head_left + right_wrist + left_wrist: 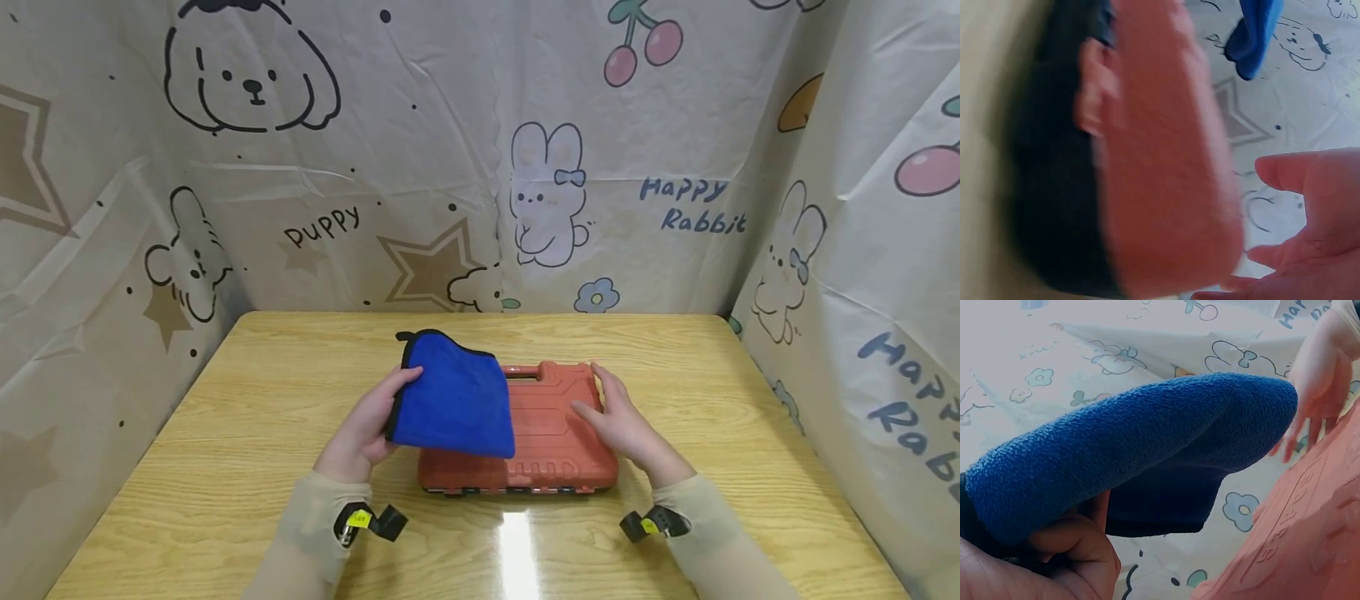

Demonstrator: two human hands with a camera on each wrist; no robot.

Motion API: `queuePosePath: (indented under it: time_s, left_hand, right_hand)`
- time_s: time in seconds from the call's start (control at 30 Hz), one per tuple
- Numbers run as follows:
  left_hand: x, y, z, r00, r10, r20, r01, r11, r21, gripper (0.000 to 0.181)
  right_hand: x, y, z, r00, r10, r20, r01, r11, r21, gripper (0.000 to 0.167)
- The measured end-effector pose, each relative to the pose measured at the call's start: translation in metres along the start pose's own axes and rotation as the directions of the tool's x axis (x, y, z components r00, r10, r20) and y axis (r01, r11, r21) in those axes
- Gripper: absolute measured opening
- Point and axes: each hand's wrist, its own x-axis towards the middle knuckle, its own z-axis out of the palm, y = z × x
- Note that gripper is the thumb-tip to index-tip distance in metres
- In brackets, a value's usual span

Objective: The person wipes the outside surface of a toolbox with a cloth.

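My left hand [367,425] grips a folded blue cloth [457,400] with black edging by its left side, the thumb lying on top. The cloth hangs over the left part of a red plastic case [562,433] and hides that part. In the left wrist view, the cloth [1135,444] shows a fuzzy surface and curled fingers beneath its edge. At the case's right side is my right hand [622,421], fingers spread along the edge. The right wrist view shows that hand [1316,231] with extended fingers beside the case's red lid [1166,169]; contact is unclear.
The case lies on a wood-grain table [262,400], its handle [551,369] at the far side and dark latches [517,491] at the near side. A printed cloth backdrop [450,167] stands behind the table and along both sides.
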Motion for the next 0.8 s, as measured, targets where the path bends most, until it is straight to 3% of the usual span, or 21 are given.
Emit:
queuePosePath:
  time_s: [0.23,0.5,0.6,0.8]
  left_hand:
    - [-0.002,0.002,-0.001,0.998,-0.026,-0.054,0.028,0.999,0.026,0.068]
    - [-0.002,0.003,-0.003,0.998,-0.025,-0.066,0.027,0.999,0.031,0.070]
    - [-0.002,0.003,-0.003,0.997,-0.028,-0.073,0.029,0.999,0.024,0.070]
    - [-0.001,0.003,-0.005,0.996,-0.021,-0.084,0.023,1.000,0.015,0.068]
  right_hand:
    - [0.003,0.011,0.010,0.995,0.086,0.056,-0.093,0.987,0.134,0.092]
    - [0.014,0.023,0.012,0.990,0.133,0.038,-0.137,0.911,0.388,0.080]
    - [0.017,0.028,0.014,0.989,0.138,0.050,-0.146,0.897,0.417,0.078]
    - [0.015,0.032,0.019,0.990,0.126,0.064,-0.141,0.908,0.394,0.080]
